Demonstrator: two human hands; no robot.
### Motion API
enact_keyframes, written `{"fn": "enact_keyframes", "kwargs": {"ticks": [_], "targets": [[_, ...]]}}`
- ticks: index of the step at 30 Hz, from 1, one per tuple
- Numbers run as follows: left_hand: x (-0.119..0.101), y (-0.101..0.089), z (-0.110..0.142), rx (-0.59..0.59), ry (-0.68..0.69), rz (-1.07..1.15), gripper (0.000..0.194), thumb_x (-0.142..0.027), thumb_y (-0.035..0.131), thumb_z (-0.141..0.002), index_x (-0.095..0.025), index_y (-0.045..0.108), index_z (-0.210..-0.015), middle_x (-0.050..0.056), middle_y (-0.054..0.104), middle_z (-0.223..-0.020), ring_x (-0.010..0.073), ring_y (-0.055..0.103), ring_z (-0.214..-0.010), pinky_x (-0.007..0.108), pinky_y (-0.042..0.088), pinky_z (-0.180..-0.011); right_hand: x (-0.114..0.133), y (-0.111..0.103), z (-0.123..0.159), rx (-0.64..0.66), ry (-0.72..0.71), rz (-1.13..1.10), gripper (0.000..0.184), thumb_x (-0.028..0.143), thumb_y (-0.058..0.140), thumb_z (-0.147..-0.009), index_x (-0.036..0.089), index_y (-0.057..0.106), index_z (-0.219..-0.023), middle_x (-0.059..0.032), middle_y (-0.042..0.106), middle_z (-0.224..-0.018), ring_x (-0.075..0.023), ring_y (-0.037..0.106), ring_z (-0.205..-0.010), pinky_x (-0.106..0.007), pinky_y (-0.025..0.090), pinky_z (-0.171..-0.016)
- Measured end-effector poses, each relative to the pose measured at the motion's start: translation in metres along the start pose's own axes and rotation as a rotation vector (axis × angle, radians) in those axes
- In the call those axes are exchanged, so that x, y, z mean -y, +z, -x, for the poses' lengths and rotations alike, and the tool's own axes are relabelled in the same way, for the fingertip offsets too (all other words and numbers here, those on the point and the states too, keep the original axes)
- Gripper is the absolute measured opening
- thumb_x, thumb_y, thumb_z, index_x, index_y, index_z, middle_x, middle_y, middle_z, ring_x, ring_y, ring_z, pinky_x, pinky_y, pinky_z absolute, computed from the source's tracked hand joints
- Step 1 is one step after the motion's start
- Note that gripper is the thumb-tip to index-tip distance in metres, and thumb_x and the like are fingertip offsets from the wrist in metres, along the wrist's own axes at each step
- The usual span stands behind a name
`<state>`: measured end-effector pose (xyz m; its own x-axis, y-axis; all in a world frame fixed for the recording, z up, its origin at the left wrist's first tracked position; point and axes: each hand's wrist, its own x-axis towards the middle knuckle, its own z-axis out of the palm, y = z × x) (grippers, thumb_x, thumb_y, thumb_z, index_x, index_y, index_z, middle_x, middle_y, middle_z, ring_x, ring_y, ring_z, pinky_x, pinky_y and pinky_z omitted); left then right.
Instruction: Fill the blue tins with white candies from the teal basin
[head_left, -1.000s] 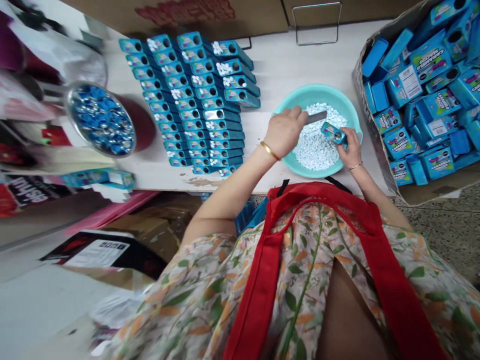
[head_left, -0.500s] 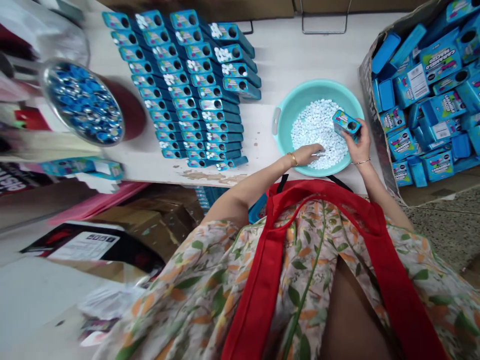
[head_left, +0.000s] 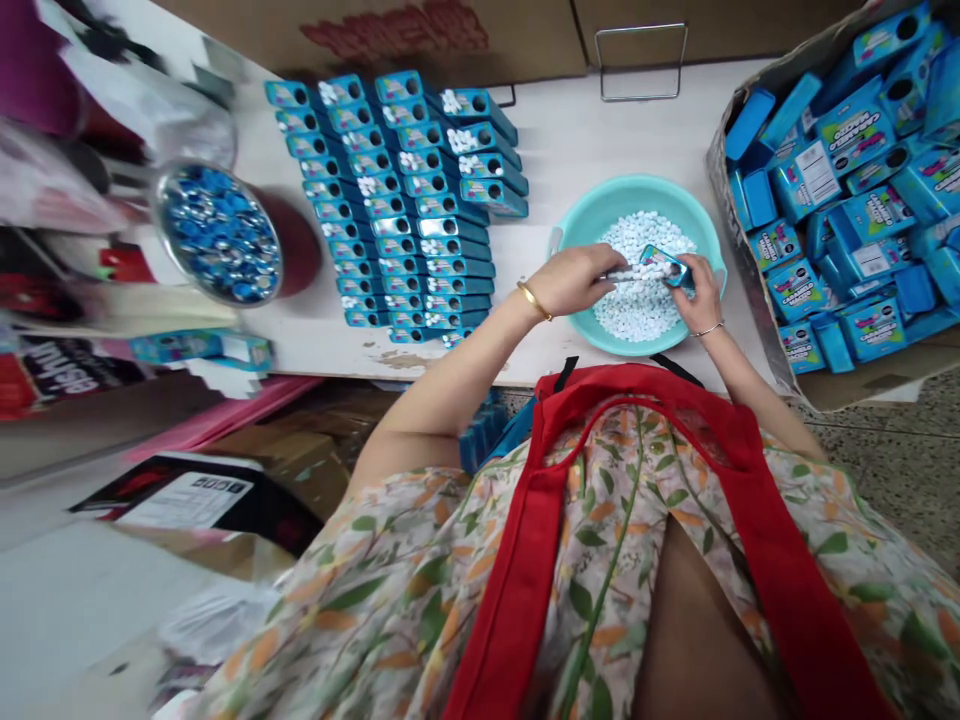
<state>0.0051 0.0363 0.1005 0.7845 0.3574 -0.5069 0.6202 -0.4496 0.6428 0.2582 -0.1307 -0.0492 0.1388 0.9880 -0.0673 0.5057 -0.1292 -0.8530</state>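
Observation:
My left hand (head_left: 576, 280) is closed on a spoon (head_left: 622, 275), a thin metal one heaped with small white candies. Its tip meets the opening of a small blue candy box (head_left: 651, 253). My right hand (head_left: 700, 294) grips that box from the right and holds it tilted over the basin. White candies lie at the box's opening. Below both hands is a turquoise plastic basin (head_left: 589, 207) with a layer of loose white candies (head_left: 640, 322) in it. My fingers partly hide the spoon's handle and the box's lower end.
Rows of upright blue boxes (head_left: 394, 225) stand left of the basin, some topped with white candies. Further left is a round metal container (head_left: 279, 235) of blue-and-silver pieces. A cardboard carton (head_left: 721, 180) full of blue boxes flanks the basin's right. Cardboard boxes (head_left: 450, 45) line the back.
My left hand has lifted the spoon out of the candies and moved it up to the box's opening. My right hand has brought the box left and tilted it. The view has shifted slightly.

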Motion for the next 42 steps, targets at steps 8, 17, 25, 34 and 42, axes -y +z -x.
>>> {"fn": "enact_keyframes", "kwargs": {"ticks": [8, 17, 25, 34, 42], "targets": [[-0.088, -0.014, -0.003, 0.006, -0.131, -0.35, 0.036, -0.023, 0.044, -0.112, -0.016, 0.076, -0.127, 0.018, 0.073, -0.114, 0.0324, 0.074, -0.11, 0.044, 0.057, -0.094, 0.006, 0.017, 0.007, 0.026, -0.002, 0.017, 0.051, 0.066, 0.052, -0.103, 0.03, 0.063, -0.138, -0.0138, 0.075, -0.139, -0.035, 0.069, -0.136, -0.07, 0.046, -0.131], [0.02, 0.032, -0.024, -0.12, -0.305, -0.319, 0.043, -0.015, 0.04, -0.109, -0.019, 0.062, -0.146, 0.019, 0.072, -0.132, 0.0323, 0.069, -0.122, 0.052, 0.051, -0.111, 0.0, -0.001, 0.008, -0.049, 0.097, -0.011, 0.062, 0.077, 0.056, -0.1, 0.028, 0.062, -0.138, -0.0151, 0.073, -0.137, -0.0373, 0.07, -0.134, -0.071, 0.051, -0.126], [0.029, 0.142, -0.066, 0.206, -0.105, -0.17, 0.049, -0.008, 0.032, -0.109, -0.012, 0.062, -0.147, 0.023, 0.066, -0.149, 0.0323, 0.067, -0.13, 0.044, 0.051, -0.109, -0.015, -0.003, 0.006, -0.193, 0.096, -0.075, 0.071, 0.08, 0.066, -0.094, 0.027, 0.061, -0.141, -0.0127, 0.073, -0.135, -0.035, 0.074, -0.128, -0.067, 0.058, -0.117], [0.045, 0.147, -0.023, 0.099, 0.05, 0.254, 0.043, -0.023, 0.054, -0.106, -0.008, 0.06, -0.146, 0.021, 0.07, -0.14, 0.0275, 0.07, -0.123, 0.038, 0.054, -0.108, -0.014, -0.01, 0.0, -0.136, 0.245, -0.171, 0.079, 0.078, 0.076, -0.086, 0.024, 0.06, -0.141, -0.0136, 0.068, -0.141, -0.0337, 0.067, -0.138, -0.062, 0.05, -0.127], [0.025, 0.048, 0.016, -0.097, 0.104, 0.142, 0.038, -0.028, 0.053, -0.108, -0.014, 0.062, -0.143, 0.015, 0.071, -0.131, 0.0259, 0.07, -0.119, 0.038, 0.056, -0.104, 0.004, -0.008, -0.001, -0.018, 0.139, -0.077, 0.062, 0.073, 0.066, -0.095, 0.025, 0.067, -0.133, -0.0162, 0.074, -0.136, -0.0369, 0.069, -0.135, -0.067, 0.051, -0.125]]}}
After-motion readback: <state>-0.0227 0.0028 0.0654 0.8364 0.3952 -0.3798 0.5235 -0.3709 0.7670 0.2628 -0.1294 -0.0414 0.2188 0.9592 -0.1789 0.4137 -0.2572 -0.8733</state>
